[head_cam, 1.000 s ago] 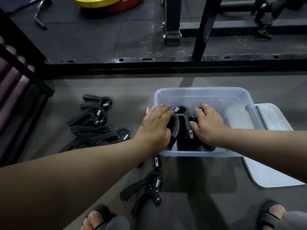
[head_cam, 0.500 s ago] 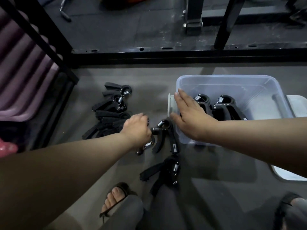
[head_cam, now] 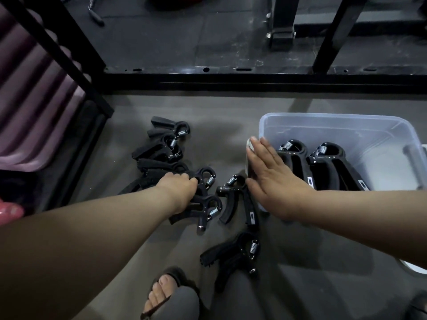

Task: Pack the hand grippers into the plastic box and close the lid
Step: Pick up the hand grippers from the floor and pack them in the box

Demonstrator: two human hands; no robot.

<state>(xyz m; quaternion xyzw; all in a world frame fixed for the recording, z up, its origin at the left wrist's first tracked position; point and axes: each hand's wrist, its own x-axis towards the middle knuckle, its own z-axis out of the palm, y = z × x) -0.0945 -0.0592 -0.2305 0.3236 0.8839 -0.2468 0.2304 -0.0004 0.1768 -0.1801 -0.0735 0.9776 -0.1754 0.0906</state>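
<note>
Down on the grey floor (head_cam: 300, 262), I see the black rack frame (head_cam: 231, 77) crossing the top of the view, with purple rolled mats (head_cam: 34, 100) stacked at the far left. Next in size is the clear plastic box (head_cam: 381, 144), standing open at the right, touching my right hand. Behind its right edge a sliver of the white lid (head_cam: 416, 267) lies flat on the floor, not on the box.

Inside the box two black hand grippers (head_cam: 323, 167) lie side by side, springs toward the far wall. My right hand (head_cam: 275, 181) is flat, fingers spread and straight, pressed against the box's left wall and rim, holding nothing.

A row of loose grippers (head_cam: 164, 148) lies on the floor left of the box. My left hand (head_cam: 182, 188) is curled down over the nearest pair (head_cam: 205, 199) of that row, fingers closed around their handles; how firm the hold is I cannot tell. One single gripper (head_cam: 238, 199) lies between my two hands, just beside the box's corner. Another gripper (head_cam: 233, 255) lies nearer me, close to my sandalled foot (head_cam: 161, 292).
</note>
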